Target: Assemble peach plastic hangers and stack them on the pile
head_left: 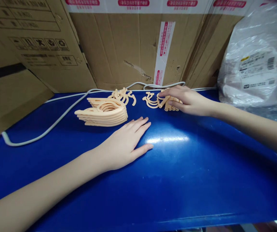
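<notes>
- the left hand (124,141) lies palm down on the blue table (153,193), its fingers straight and only slightly parted, the thumb spread wide from them; nothing shows in its grasp.
- a stack of curved peach-coloured pieces (102,112) sits on the table just past the left knuckles, to the left of the fingertips; its rounded right end is close to the outer fingers, and whether they touch is hard to tell.
- behind that stack's right end lies a small cluster of hook-shaped pieces (121,96), near the left fingers but apart from them.
- the right hand (180,100) reaches in from the right, palm down, over a second group of peach pieces (168,105), index finger and thumb loosely bent and apart; i cannot tell whether they grip a piece or only rest on it.
- thin curved hooks (151,102) of this group stick out left of the right fingertips, while its tube-like ends show below the fingers, facing the near side.
- a white cable (63,120) runs behind both groups, before a cardboard box (128,42).
</notes>
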Demonstrator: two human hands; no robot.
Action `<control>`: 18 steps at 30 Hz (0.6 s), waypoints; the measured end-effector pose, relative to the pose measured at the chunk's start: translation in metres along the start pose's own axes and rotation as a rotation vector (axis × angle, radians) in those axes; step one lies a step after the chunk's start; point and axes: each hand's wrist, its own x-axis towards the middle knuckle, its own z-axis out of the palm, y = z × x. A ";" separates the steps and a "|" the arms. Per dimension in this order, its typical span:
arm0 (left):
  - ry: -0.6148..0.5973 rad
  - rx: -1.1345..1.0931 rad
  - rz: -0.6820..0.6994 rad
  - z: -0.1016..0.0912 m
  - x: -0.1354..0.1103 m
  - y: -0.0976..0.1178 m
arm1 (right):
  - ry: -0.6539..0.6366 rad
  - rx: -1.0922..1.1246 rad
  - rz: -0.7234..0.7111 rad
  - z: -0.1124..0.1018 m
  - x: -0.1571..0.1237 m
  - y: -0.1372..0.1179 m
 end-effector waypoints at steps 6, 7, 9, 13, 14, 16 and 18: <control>-0.002 0.005 -0.004 -0.001 0.001 0.000 | -0.044 -0.031 0.025 0.007 0.008 0.013; -0.002 0.004 -0.003 -0.001 0.001 0.000 | -0.034 -0.034 0.036 0.006 0.007 0.013; -0.001 0.002 -0.002 0.000 0.002 0.000 | -0.020 -0.037 0.052 0.004 0.004 0.014; 0.000 0.002 -0.002 0.000 0.001 0.000 | 0.000 -0.034 0.073 0.001 -0.003 0.017; 0.000 0.002 0.000 0.001 0.001 0.000 | 0.015 -0.030 0.081 0.001 -0.004 0.018; 0.002 0.003 0.001 0.001 0.001 0.000 | 0.069 -0.036 0.135 0.002 -0.006 0.021; 0.002 0.003 0.000 0.001 0.001 -0.001 | 0.136 -0.077 0.299 0.004 -0.007 0.024</control>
